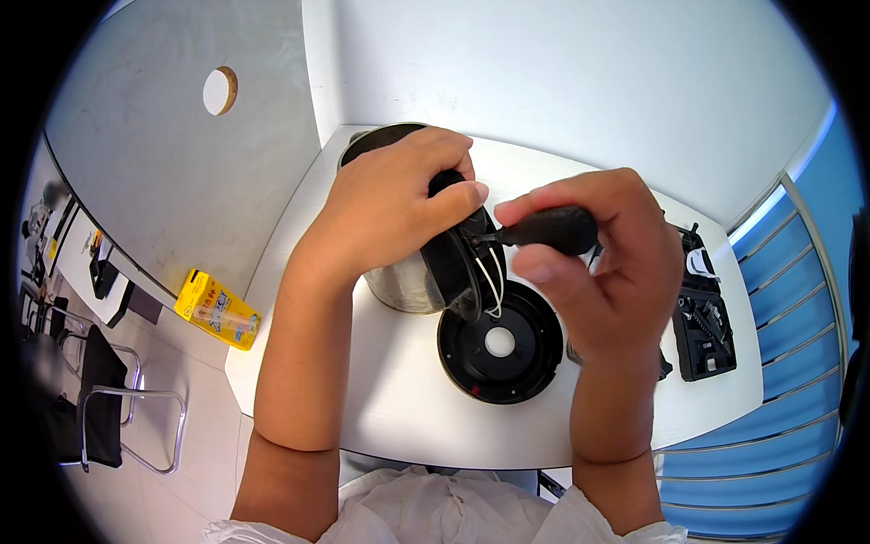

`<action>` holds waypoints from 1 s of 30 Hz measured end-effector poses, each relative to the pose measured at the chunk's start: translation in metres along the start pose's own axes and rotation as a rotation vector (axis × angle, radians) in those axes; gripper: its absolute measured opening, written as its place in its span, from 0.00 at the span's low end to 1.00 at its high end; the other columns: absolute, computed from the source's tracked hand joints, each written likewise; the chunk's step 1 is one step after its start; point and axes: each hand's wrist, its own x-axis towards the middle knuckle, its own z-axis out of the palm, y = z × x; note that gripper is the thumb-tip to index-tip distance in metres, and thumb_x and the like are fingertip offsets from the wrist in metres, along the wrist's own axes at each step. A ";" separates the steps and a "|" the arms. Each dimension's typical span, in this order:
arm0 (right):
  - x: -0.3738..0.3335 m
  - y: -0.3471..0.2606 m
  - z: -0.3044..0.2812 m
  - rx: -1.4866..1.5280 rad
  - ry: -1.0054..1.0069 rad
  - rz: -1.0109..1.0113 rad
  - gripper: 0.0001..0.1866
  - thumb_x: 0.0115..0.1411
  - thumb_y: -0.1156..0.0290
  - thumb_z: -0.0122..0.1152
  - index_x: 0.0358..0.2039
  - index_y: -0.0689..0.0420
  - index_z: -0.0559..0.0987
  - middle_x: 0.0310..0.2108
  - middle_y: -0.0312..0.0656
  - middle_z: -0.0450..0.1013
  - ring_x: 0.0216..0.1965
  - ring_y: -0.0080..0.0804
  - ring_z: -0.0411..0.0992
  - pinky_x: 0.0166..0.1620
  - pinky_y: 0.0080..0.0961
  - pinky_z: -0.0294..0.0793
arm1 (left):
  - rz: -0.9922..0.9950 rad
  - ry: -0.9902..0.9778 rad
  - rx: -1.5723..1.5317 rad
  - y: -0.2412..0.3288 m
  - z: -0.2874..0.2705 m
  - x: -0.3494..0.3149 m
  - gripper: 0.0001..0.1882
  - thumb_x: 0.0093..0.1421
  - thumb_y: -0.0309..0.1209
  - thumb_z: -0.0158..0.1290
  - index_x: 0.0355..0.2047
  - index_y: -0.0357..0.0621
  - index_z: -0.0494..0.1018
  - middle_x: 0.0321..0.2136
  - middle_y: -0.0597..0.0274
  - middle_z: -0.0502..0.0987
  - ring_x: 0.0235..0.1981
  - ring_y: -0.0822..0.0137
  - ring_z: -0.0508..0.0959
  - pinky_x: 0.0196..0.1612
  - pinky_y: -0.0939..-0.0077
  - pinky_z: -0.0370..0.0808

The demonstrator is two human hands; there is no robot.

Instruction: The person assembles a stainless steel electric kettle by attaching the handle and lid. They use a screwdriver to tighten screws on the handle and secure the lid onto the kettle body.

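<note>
A metal kettle (pixel 401 286) with black plastic parts lies tilted on the white table. My left hand (pixel 399 186) is closed around its black handle, which the fingers partly hide. In my right hand (pixel 625 263) is a screwdriver (pixel 555 230), its black handle pinched between thumb and fingers. The screwdriver's tip points left into the black plastic end of the kettle, near my left thumb; the exact contact spot is too small to make out. White wires (pixel 494 283) run from that end down toward a round black base (pixel 453 367) with a white centre, lying on the table.
At the table's right side sits an open black tool case (pixel 707 335) with small tools. A yellow package (pixel 217 309) stands by the left edge. Walls rise behind the table (pixel 399 417), and a metal railing (pixel 807 363) runs along the right. A black chair (pixel 104 399) is at lower left.
</note>
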 end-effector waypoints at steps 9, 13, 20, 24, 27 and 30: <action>0.000 0.004 0.020 0.308 0.206 0.157 0.11 0.59 0.71 0.60 0.38 0.61 0.69 0.29 0.43 0.76 0.18 0.12 0.63 0.22 0.10 0.63 | -0.014 -0.016 0.015 -0.002 -0.001 -0.001 0.19 0.56 0.38 0.52 0.43 0.38 0.73 0.38 0.61 0.75 0.42 0.63 0.73 0.50 0.72 0.69; 0.002 0.006 0.009 0.299 0.042 0.046 0.14 0.62 0.70 0.56 0.44 0.66 0.69 0.35 0.49 0.76 0.22 0.17 0.69 0.26 0.11 0.71 | 0.010 -0.015 0.047 -0.004 -0.002 -0.001 0.18 0.56 0.39 0.52 0.42 0.39 0.73 0.44 0.58 0.76 0.48 0.60 0.73 0.51 0.71 0.68; -0.001 0.005 -0.013 0.435 -0.173 0.071 0.19 0.65 0.63 0.54 0.44 0.70 0.70 0.41 0.56 0.76 0.33 0.30 0.77 0.36 0.21 0.79 | 0.012 -0.018 0.011 -0.004 0.000 0.001 0.13 0.56 0.37 0.51 0.32 0.39 0.72 0.39 0.57 0.75 0.52 0.58 0.72 0.50 0.70 0.68; 0.005 -0.002 -0.022 0.110 -0.153 0.052 0.17 0.63 0.63 0.58 0.40 0.67 0.73 0.38 0.52 0.78 0.34 0.27 0.77 0.37 0.18 0.76 | 0.042 -0.002 0.025 -0.005 0.000 0.001 0.11 0.56 0.36 0.50 0.29 0.40 0.71 0.36 0.57 0.74 0.53 0.58 0.72 0.49 0.71 0.67; 0.003 0.003 -0.008 -0.052 0.045 -0.001 0.14 0.60 0.62 0.62 0.34 0.63 0.76 0.27 0.39 0.75 0.23 0.18 0.67 0.28 0.14 0.65 | 0.025 -0.006 0.032 -0.004 0.000 0.000 0.11 0.56 0.36 0.50 0.29 0.40 0.71 0.36 0.57 0.74 0.53 0.58 0.71 0.49 0.71 0.67; -0.001 0.002 -0.001 -0.219 0.194 0.047 0.14 0.58 0.61 0.64 0.32 0.61 0.76 0.20 0.33 0.68 0.19 0.16 0.58 0.25 0.16 0.58 | 0.018 -0.006 0.019 -0.002 0.001 0.001 0.11 0.56 0.36 0.50 0.30 0.39 0.71 0.35 0.57 0.74 0.53 0.59 0.71 0.49 0.70 0.67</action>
